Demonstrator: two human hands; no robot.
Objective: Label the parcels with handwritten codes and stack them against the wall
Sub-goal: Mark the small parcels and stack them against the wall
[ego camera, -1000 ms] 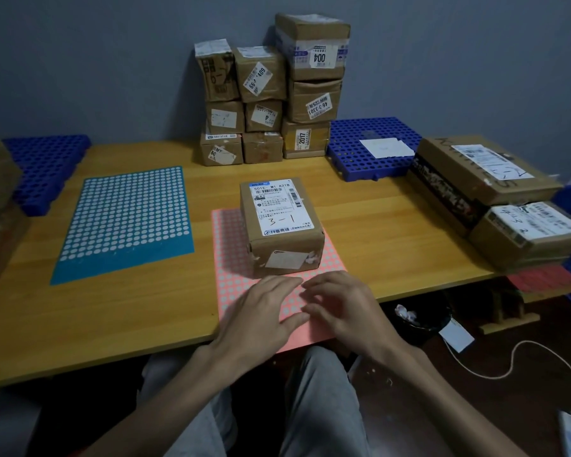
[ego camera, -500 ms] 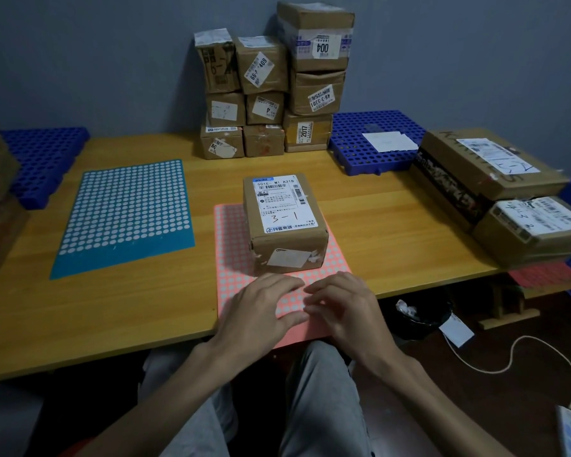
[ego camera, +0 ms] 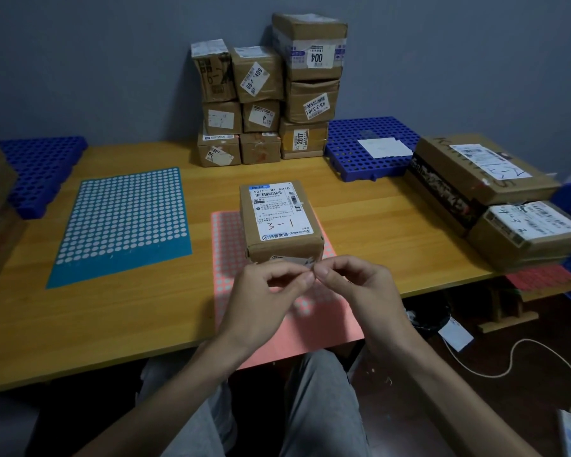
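the parcel sat mid-table with its near end on the pink sticker sheet. its white label already carried a handwritten 3-1, so i judged the coding done for this one and only the stacking left. it was plain brown cardboard, a squat block with taped, slightly crushed edges.

my left hand and right hand hovered just before its near face. the fingers were curled, and both hands' thumb and forefinger tips met. whether they pinched a sticker or nothing, i could not tell.

the stack at the far wall stood in three columns of small labelled cartons. two larger flat cartons lay piled at the right edge, marked but apparently not yet moved to the wall. left of the parcel lay a glossy blue dot sheet on the smooth wooden table.
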